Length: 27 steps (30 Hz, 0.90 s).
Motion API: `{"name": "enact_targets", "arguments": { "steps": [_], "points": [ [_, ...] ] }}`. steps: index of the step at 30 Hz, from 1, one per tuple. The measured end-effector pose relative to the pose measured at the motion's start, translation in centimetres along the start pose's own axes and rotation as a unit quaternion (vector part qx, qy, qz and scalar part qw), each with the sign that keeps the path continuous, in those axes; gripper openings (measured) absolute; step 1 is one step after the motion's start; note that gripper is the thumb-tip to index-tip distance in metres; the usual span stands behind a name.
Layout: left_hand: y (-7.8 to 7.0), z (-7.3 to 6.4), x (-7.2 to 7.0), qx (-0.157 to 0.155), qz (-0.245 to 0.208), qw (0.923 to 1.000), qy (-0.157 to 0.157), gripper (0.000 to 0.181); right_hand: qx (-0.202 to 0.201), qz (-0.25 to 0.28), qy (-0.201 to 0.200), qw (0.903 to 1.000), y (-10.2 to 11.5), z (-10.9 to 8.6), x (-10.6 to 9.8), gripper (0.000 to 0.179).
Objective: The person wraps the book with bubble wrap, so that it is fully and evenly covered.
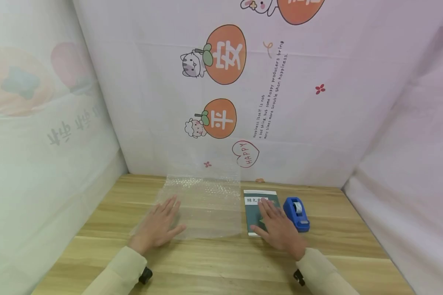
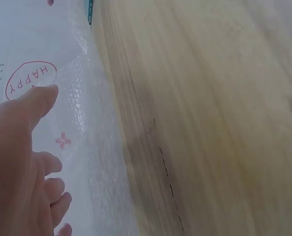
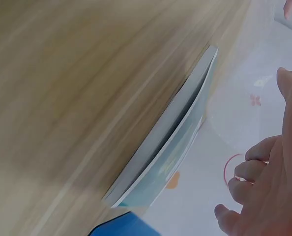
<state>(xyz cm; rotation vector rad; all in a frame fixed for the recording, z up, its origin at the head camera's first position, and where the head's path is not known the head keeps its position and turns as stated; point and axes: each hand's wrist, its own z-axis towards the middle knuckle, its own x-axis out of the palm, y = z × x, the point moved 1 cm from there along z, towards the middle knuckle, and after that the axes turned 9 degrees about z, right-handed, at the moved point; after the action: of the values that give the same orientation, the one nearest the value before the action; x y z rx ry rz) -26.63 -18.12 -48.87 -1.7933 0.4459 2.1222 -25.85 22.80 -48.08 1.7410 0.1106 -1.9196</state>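
Observation:
A clear sheet of bubble wrap (image 1: pixel 210 209) lies flat on the wooden table, its far edge reaching the back curtain. My left hand (image 1: pixel 158 225) is over its left part, fingers spread and holding nothing. To the right lies a dark green book (image 1: pixel 254 217) with a white title band. My right hand (image 1: pixel 280 227) is over the book's right side with extended fingers, covering part of the cover. In the right wrist view the book (image 3: pixel 170 132) shows its page edges, and the hand appears apart from it. A blue tape dispenser (image 1: pixel 297 215) stands just right of the book.
A white printed curtain (image 1: pixel 162 123) rises behind the table, and more white cloth hangs at the left (image 1: pixel 40 164) and right (image 1: pixel 402 172) sides. Wooden tabletop (image 1: pixel 214 266) runs along the front. A dark strap piece (image 1: pixel 145 275) shows at the left sleeve.

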Motion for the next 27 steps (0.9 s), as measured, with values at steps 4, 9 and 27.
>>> {"name": "enact_targets", "arguments": {
  "steps": [4, 9, 27],
  "points": [
    [0.4, 0.0, 0.3, 0.009, 0.001, 1.0, 0.0, 0.087, -0.011, 0.003, 0.012, 0.9999, 0.8, 0.6, 0.4, 0.085],
    [1.0, -0.2, 0.5, 0.024, -0.004, 0.9995, -0.02, 0.086, -0.02, 0.025, 0.038, 0.9988, 2.3, 1.3, 0.5, 0.085],
    [3.5, -0.5, 0.3, 0.033, -0.018, 0.9986, 0.038, 0.082, -0.077, 0.041, 0.093, 0.9919, 4.6, 4.2, 2.2, 0.082]
  ]
}}
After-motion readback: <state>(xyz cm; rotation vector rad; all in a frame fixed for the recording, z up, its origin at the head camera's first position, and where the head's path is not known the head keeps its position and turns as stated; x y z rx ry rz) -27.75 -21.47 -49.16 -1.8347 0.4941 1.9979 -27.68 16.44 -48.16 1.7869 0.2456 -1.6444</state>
